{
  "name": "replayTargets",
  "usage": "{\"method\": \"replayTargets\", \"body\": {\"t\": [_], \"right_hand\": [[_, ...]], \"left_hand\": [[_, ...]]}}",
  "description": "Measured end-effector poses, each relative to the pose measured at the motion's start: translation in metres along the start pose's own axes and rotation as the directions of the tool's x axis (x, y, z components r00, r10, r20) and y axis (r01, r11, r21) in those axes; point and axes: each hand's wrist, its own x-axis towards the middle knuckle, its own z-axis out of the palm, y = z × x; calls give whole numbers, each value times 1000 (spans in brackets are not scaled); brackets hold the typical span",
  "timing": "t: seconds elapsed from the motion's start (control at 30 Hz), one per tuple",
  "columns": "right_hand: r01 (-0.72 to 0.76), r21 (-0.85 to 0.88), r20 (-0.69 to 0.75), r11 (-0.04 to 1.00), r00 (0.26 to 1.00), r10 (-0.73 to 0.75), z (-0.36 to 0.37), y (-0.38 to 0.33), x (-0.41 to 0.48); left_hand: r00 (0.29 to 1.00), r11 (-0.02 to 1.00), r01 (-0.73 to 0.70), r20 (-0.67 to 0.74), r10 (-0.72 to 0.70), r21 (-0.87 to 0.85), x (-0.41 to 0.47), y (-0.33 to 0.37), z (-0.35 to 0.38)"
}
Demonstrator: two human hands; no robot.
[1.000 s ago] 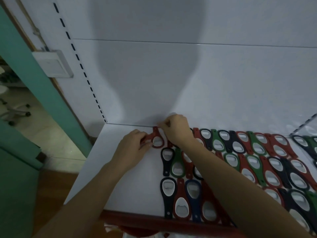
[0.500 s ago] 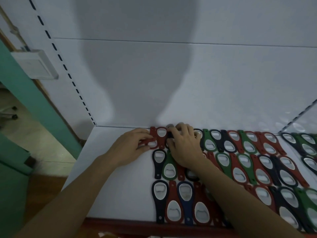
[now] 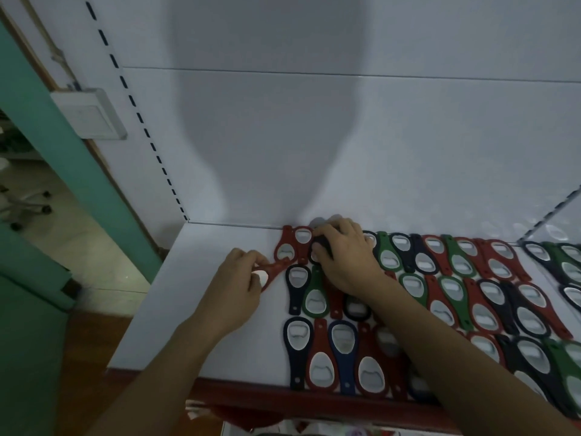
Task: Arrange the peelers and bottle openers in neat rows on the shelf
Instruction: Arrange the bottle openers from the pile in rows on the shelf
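Left grip [image 3: 235, 284] pinching red bottle opener [image 3: 273, 269] — drawn back leftward off back row, aslant on shelf [image 3: 195, 262]; right grip [image 3: 349, 259] curled over dark bottle opener [image 3: 322, 243], now seated in back row; red one's slot likely pending.

The left part of the flat white shelf [image 3: 176, 309] is bare, so a hand can come in there from the front or the open left side. The right part is packed with red, green and black plastic bottle openers [image 3: 456, 294] in tight rows. The white back wall [image 3: 408, 152] blocks the far side. A low dark red strip [image 3: 267, 394] runs along the front edge. The left hand [image 3: 234, 294], pinching a red plastic bottle opener [image 3: 272, 272], sits beside the rows. The right hand [image 3: 345, 256], gripping a black plastic bottle opener [image 3: 321, 242], covers the back row's left end.
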Motion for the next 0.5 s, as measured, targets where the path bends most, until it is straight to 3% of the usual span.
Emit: {"method": "replayTargets", "body": {"t": [0.13, 0.23, 0.37, 0.5], "right_hand": [[29, 55, -116, 998, 993, -22, -9, -10, -7], [28, 59, -147, 998, 989, -19, -11, -14, -14], [-28, 20, -121, 999, 992, 30, -9, -12, -25], [-108, -55, -64, 993, 992, 104, -7, -4, -37]], "left_hand": [[993, 998, 37, -114, -32, 48, -14, 1, -1], [992, 988, 69, -117, -53, 137, -22, 0, 0], [992, 979, 76, -118, -54, 190, -25, 1, 6], [991, 993, -7, -135, 24, 121, -26, -2, 7]]}}
